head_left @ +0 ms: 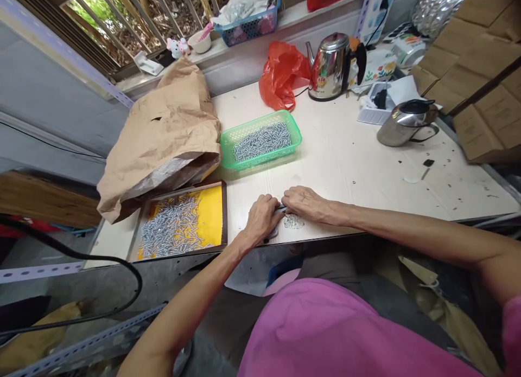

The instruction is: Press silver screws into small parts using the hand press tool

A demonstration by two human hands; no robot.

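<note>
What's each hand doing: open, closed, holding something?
Left hand: curled at a small dark object; grip cannot be told.
Right hand: also curled; grip cannot be told.

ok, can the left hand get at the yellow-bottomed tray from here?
Likely yes: the left hand is close to the tray and nothing stands between them; the paper bag only crowds the tray's far edge. The hand does look occupied beside the right hand, though.

left hand [261, 216] beside right hand [306, 202] on table [334, 160]
</note>
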